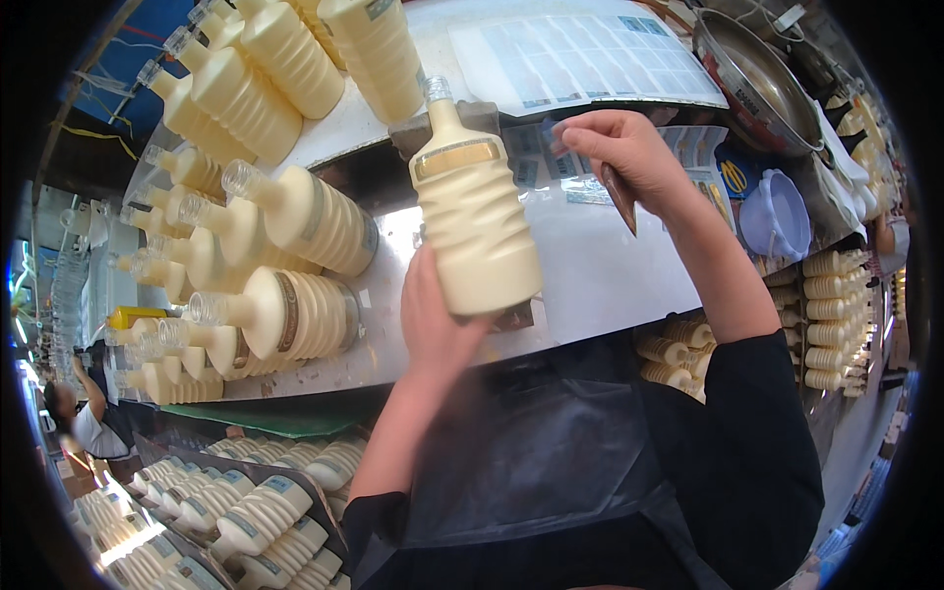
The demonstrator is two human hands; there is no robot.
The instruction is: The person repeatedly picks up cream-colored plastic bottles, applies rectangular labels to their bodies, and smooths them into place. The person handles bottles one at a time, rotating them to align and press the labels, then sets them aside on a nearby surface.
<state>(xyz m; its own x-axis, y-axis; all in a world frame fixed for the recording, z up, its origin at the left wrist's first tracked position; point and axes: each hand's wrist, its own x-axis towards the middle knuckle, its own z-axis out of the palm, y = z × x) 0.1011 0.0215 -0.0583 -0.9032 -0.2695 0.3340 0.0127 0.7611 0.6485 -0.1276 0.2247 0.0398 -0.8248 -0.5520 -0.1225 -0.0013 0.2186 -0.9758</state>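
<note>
Left hand (433,329): grip closed round the lower body of a cream ribbed bottle (474,221), neck pointing away, gold band near the shoulder; bottle held just above the metal table (610,265), base hiding part of the fingers. Right hand (615,147): fingers pinched at the edge of a label sheet (590,61), a dark brown strip (621,200) hanging below the palm; what exactly sits between the fingertips too small to tell. Left of the held bottle: a heap of similar bottles lying on their sides (285,265), clear caps toward the left, upper ones cut off by the frame edge. Far right: lilac plastic scoop (777,216) and steel bowl (757,84), partly cropped and bent by the lens. Below the table: crates of labelled bottles (256,511), lower rows lost in the dark rim. Stacked bottles at right (836,315) blurred. Far left: another person (84,418), small, mostly hidden.
</note>
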